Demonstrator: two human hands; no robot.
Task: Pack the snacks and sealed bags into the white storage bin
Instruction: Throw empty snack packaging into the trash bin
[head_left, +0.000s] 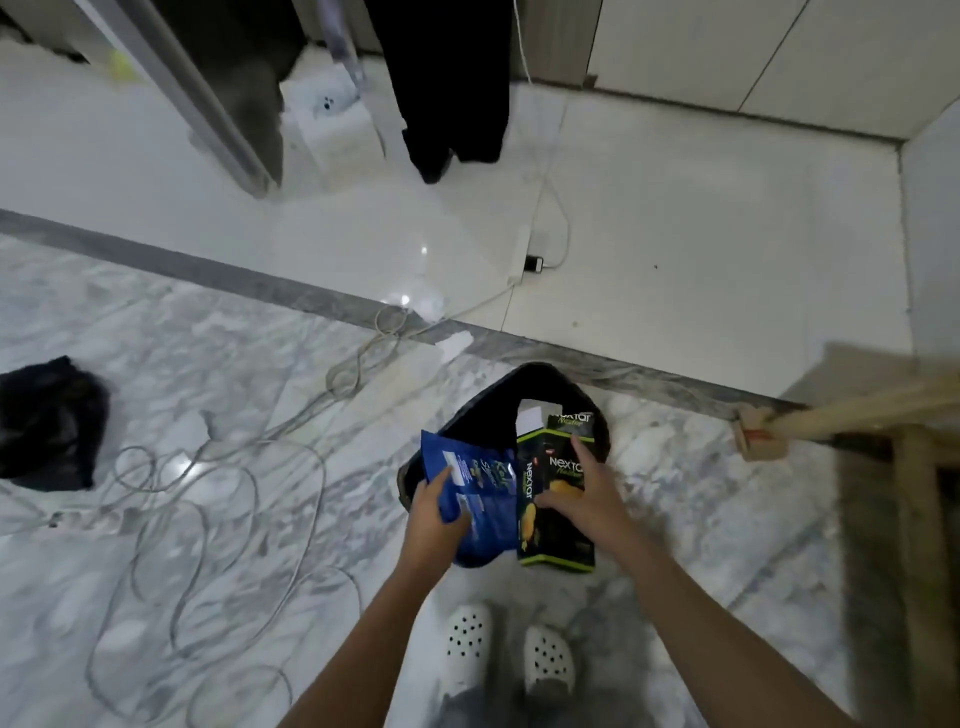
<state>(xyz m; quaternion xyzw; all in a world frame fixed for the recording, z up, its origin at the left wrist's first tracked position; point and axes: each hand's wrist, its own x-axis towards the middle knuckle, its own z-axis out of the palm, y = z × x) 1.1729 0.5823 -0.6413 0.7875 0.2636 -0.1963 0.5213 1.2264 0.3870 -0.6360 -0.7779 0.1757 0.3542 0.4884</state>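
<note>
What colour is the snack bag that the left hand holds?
The snack bag is blue with white print, seen best in the head view.

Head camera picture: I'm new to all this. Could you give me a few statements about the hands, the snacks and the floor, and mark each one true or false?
1. The left hand holds a blue snack bag. True.
2. The right hand grips a red box. False: the box is black with green edges.
3. White cables lie in loops on the floor. True.
4. The person is barefoot. False: white clogs are on the feet.
5. A dark bag lies on the floor under the two snacks. True.
</note>
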